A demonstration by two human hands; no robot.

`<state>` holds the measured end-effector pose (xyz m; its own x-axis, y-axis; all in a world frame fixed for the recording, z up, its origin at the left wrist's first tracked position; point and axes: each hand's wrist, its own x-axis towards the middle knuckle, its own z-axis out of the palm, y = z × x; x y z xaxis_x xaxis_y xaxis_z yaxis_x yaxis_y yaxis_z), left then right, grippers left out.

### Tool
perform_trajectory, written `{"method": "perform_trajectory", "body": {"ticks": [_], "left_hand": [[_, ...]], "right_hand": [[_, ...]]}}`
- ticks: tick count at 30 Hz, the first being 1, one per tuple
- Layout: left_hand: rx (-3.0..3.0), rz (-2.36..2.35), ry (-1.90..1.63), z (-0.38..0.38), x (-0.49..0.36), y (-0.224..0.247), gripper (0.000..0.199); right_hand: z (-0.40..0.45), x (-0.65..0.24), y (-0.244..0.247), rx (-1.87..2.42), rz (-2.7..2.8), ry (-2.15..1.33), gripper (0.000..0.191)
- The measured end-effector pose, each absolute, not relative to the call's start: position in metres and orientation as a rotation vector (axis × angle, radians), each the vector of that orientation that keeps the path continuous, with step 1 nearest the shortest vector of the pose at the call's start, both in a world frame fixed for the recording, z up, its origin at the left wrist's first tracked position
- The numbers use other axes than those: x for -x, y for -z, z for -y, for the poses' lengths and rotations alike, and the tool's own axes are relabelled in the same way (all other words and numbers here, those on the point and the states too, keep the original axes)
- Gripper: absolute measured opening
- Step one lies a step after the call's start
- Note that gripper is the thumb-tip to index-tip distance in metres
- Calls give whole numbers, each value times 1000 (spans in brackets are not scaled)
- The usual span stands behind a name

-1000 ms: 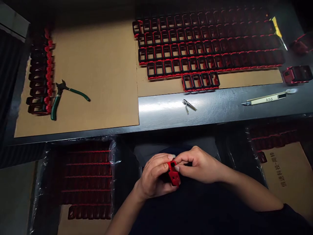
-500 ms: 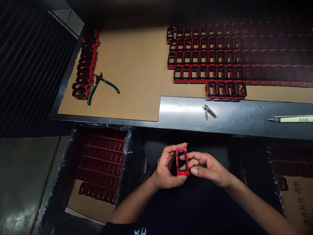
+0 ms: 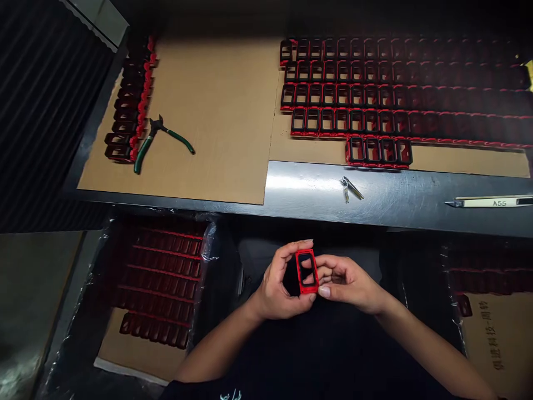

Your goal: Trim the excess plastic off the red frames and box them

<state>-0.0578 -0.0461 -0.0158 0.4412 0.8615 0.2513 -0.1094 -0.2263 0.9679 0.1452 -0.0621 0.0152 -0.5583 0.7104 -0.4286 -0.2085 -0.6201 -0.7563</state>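
Observation:
A small red frame with a black inner rim (image 3: 298,272) is held upright in front of my body, below the bench edge. My left hand (image 3: 280,283) grips its top and bottom ends between fingers and thumb. At the frame's right side is my right hand (image 3: 343,282), its thumb against the lower right corner and its fingertips reaching behind the opening, where they show through. Rows of similar red and black frames (image 3: 342,118) stand on the bench beyond my hands.
Green-handled pliers (image 3: 144,155) lie on cardboard (image 3: 216,122), beside a column of frames (image 3: 125,130). A small metal tool (image 3: 353,188) and a knife marked A55 (image 3: 491,203) lie on the metal bench (image 3: 300,191). Lined boxes with frames (image 3: 158,283) stand at lower left and lower right.
The view has shifted slightly, so the bench items appear further left. The frame is tilted a little differently, and my right thumb now sits against its lower right corner.

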Motion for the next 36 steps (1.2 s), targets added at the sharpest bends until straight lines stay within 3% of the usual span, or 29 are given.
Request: {"method": "perform_trajectory", "body": {"ticks": [4,9,15,21,24,28,36], "left_hand": [[-1610,-707,-1045,45,57,15,89],[-1659,-836,-977,38,65,4,78],[-1774,-1197,-854,37,90,-27,25],[-1650,-1640,-673,63,195,-20,39],[-1310,-2208,-628,94,291,-10,30],[-768,-2727,-435,133,396,7,34],[-454,-2909,-199,147,438,37,35]], "right_hand": [[63,-140,-13,1052,835,-2160,54],[61,-138,-17,1185,998,-1935,47],[38,-130,-21,1104,1967,-1229,27],[17,-92,-7,815,2270,-1191,34],[12,-93,3,896,2290,-1244,35],[9,-107,19,1118,2229,-1264,34],[17,-112,30,1256,2059,-1371,33]]}}
